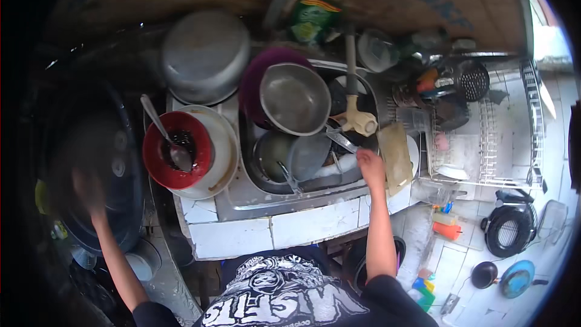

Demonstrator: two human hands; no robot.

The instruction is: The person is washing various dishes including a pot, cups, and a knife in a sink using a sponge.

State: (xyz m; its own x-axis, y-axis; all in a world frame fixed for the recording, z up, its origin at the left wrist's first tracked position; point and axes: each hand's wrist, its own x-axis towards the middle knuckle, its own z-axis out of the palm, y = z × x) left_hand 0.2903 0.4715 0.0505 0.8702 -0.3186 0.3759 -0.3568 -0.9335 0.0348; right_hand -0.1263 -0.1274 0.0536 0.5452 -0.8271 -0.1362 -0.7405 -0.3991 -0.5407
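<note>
My right hand (371, 168) grips the end of a metal utensil (341, 139), probably a knife, over the right part of the steel sink (272, 204). My left hand (88, 188) reaches over a large dark basin (122, 200); it is blurred and in shadow, so its hold is unclear. In the sink lie a pot (272, 156), a translucent bowl (309, 156) and other dishes below a cream tap (361, 120). A metal bowl (295, 100) rests against a purple one (254, 86). Left of the sink, a red bowl (152, 159) with a metal spoon (181, 156) sits on a stained white bowl (227, 150).
A large metal pot (206, 54) stands behind the red bowl. Right of the sink are a yellowish board (394, 159) and a wire dish rack (490, 185). A green packet (315, 18) is at the back. Pans (517, 279) lie at the lower right.
</note>
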